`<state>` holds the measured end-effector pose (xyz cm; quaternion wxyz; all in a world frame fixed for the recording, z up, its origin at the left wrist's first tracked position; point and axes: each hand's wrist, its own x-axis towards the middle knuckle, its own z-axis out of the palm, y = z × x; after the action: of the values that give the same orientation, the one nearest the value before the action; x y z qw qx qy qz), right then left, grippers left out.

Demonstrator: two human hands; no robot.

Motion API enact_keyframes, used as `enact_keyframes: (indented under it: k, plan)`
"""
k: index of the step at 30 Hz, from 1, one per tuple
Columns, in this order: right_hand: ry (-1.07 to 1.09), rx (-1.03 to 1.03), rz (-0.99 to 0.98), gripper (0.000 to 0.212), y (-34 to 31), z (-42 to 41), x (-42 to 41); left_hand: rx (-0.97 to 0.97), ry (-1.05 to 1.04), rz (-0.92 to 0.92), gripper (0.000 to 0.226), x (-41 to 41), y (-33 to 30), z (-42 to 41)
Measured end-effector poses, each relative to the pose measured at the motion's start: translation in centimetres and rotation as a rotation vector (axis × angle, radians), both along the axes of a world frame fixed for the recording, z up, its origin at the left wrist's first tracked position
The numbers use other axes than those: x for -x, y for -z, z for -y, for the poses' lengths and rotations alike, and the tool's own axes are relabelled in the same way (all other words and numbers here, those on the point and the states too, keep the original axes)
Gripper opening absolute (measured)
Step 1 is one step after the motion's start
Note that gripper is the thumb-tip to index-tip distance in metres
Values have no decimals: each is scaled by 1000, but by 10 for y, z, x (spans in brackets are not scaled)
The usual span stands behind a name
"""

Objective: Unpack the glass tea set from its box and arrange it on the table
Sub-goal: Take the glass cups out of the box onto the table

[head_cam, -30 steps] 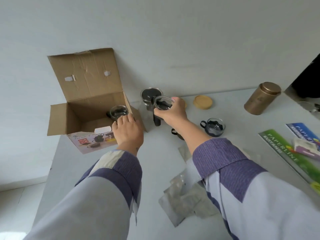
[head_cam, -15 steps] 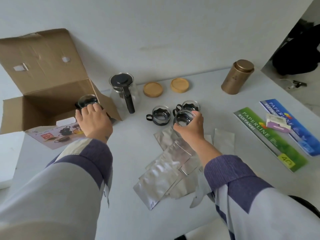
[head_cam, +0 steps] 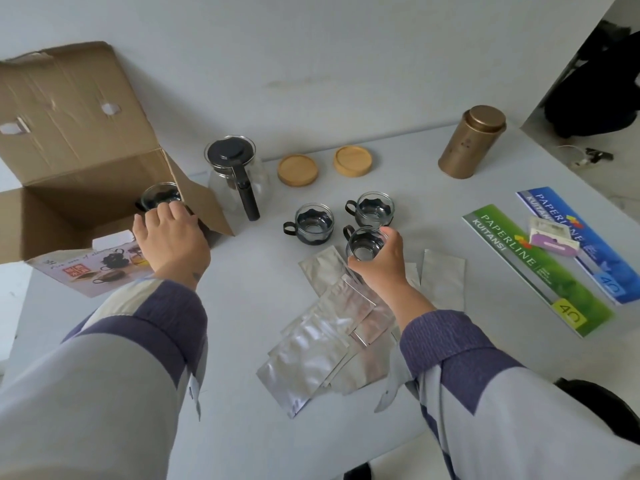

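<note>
Left hand point(head_cam: 173, 237): fingers curled over the rim of a glass cup point(head_cam: 160, 197), gripping it at the open mouth of the cardboard box point(head_cam: 79, 161); cup partly hidden behind the fingers, whether touching the box cannot be told.

Right hand point(head_cam: 379, 259): fingers and thumb wrapped round the rim of a second glass cup point(head_cam: 365, 244), black handle pointing away to the left; cup low over the far edge of the foil pouches point(head_cam: 332, 327), contact with table point(head_cam: 242, 427) not discernible.

Just beyond right hand: two more glass cups in black holders, one point(head_cam: 314, 223) up and to the left, one point(head_cam: 374, 209) straight ahead, both upright on the table, near each other, not touching.

Between the hands, farther back: glass teapot point(head_cam: 237, 171), black lid and handle, upright, just beside the box flap.

Beyond the cups: two round wooden coasters point(head_cam: 298, 169) point(head_cam: 352, 161), side by side, apart.

Far right of right hand: gold tin canister point(head_cam: 471, 142), upright, near the wall.

Right of right hand: green receipt book point(head_cam: 540, 268) and blue receipt book point(head_cam: 581, 244), flat, side by side; small purple packet point(head_cam: 554, 239) lying across both.

Under left wrist: printed box panel point(head_cam: 90, 271) showing tea set.
</note>
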<state>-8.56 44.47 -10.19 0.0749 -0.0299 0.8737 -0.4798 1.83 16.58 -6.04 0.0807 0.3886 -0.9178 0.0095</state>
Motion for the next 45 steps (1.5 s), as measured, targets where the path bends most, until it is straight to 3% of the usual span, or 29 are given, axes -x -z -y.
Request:
enact_keyframes:
  k: [12, 16, 19, 23, 27, 35, 41, 45]
  plan:
    - [-39, -115, 40, 95, 1, 0, 3, 1, 32, 30, 43, -2, 2, 5]
    - [-48, -249, -80, 100, -12, 9, 2, -32, 29, 49, 44, -1, -3, 5]
    - [-93, -329, -182, 93, -27, 27, -1, -86, 55, 53, 46, -4, -10, 6]
    - [-255, -268, -215, 80, -46, 74, -14, -167, 117, -48, 46, -21, -20, 13]
    - [-432, -205, -214, 71, -65, 131, -36, -50, 151, -142, 42, -42, -31, 27]
    - [-645, -152, -417, 51, -98, 247, -70, -78, -69, -131, 45, -86, -29, 82]
    - [-723, -377, -280, 57, -97, 313, -68, -69, -111, -125, 49, -94, -7, 101]
    - [-702, -602, -319, 52, -85, 346, -59, 20, -115, -150, 49, -91, 4, 103]
